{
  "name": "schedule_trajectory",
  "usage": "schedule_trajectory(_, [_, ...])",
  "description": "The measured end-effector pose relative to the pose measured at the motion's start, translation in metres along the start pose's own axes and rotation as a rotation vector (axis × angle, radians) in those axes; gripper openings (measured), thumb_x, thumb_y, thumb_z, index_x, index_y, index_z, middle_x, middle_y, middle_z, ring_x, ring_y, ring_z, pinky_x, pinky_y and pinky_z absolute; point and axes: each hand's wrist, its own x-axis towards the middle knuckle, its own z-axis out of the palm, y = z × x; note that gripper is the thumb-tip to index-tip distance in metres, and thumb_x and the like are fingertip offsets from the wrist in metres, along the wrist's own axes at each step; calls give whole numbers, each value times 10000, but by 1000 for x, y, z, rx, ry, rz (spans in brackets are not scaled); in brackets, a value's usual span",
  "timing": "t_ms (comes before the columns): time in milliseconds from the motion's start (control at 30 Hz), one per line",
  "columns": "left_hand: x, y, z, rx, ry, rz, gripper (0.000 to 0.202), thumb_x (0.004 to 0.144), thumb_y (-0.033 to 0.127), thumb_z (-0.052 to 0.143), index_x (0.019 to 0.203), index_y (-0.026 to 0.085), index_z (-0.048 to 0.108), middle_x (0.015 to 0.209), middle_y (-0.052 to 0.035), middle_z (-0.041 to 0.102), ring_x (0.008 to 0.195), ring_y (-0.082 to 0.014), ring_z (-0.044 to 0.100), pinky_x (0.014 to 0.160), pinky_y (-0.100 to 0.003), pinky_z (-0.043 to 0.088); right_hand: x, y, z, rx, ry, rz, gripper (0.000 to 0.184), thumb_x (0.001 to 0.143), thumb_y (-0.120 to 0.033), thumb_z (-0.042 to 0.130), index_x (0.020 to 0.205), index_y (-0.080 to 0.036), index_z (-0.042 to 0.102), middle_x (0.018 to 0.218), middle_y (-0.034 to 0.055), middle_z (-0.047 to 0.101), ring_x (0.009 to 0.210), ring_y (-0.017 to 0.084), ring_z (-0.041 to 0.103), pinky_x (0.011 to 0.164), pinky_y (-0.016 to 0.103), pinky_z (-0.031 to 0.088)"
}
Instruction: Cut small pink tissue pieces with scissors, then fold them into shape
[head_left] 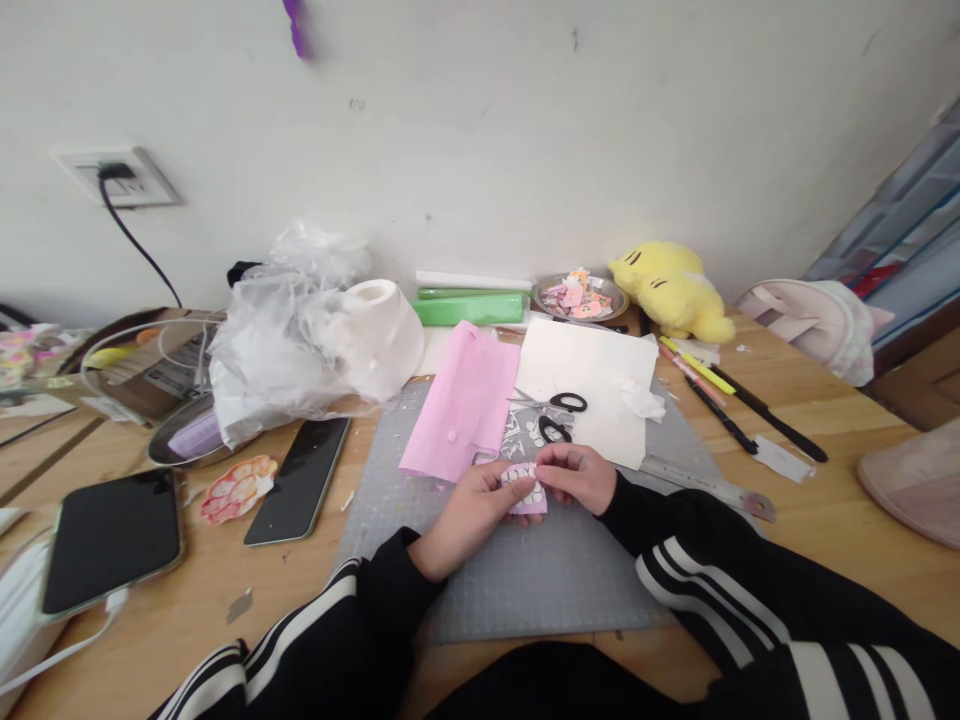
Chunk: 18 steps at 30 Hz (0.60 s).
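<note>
Between my hands is a small pink paper piece [535,500] with white, dark-outlined shapes on its face. My left hand [472,510] grips it from the left, thumb laid across its front. At its upper right edge, the fingertips of my right hand [576,474] pinch together; whatever else they hold is too small to make out. Just beyond lie black-handled scissors [568,402], partly over white printed paper scraps [514,432]. A pink sheet [465,405] lies to the left of the scissors and a white sheet [600,365] to the right.
A grey cutting mat [540,590] lies under my hands, with a metal ruler [697,477] at its right. Pens [697,364] and a black knife [780,420] sit farther right. Phones [300,482], a plastic bag [262,350] and a metal dish [551,290] of cutouts surround the mat.
</note>
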Motion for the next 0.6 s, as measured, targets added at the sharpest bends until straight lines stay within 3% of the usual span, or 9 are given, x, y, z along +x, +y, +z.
schedule_trajectory(233, [-2,0,-1,37,-23,19,216,737,317,543,690,117,608,573,-9,610,535,-111,535,552,-221,414,3,1,0,74,35,59,260,602,-398,529,614,-138,525,438,-62,481,300,35,393,283,159,290])
schedule_trajectory(367, [-3,2,0,59,-69,30,230,747,310,533,654,115,611,579,-16,614,543,-112,539,560,-220,415,4,2,-1,44,-3,55,264,576,-389,574,627,-133,532,354,-77,437,293,37,379,293,151,285])
schedule_trajectory(600, [-3,2,0,63,-50,4,221,735,316,544,663,118,610,566,-11,611,536,-115,547,548,-218,421,3,2,-2,68,-34,45,268,557,-379,599,626,-129,531,363,-82,445,305,28,378,311,147,281])
